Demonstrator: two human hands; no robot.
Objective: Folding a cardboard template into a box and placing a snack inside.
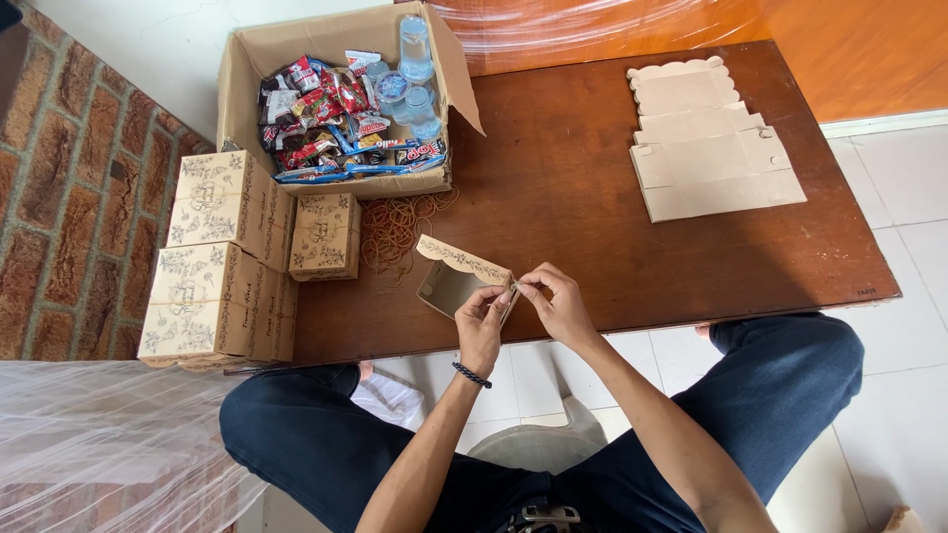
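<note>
Dark wooden table (632, 247), white tiled floor (889, 385), brick wall (69, 168) left, daylight.

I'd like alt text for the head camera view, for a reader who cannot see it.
Seen from above, a seated person's left hand and right hand pinch the edge of an open, patterned tan cardboard gift box on a dark brown wooden table. Finished boxes, loose rubber bands, a carton of snacks and water cups and flat box blanks surround it.

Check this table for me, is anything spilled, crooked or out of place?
Mostly tidy. The one loose thing is a heap of rubber bands lying scattered on the table, beside the snack carton, not in any container. The left hand and right hand hold an open small box.
</note>
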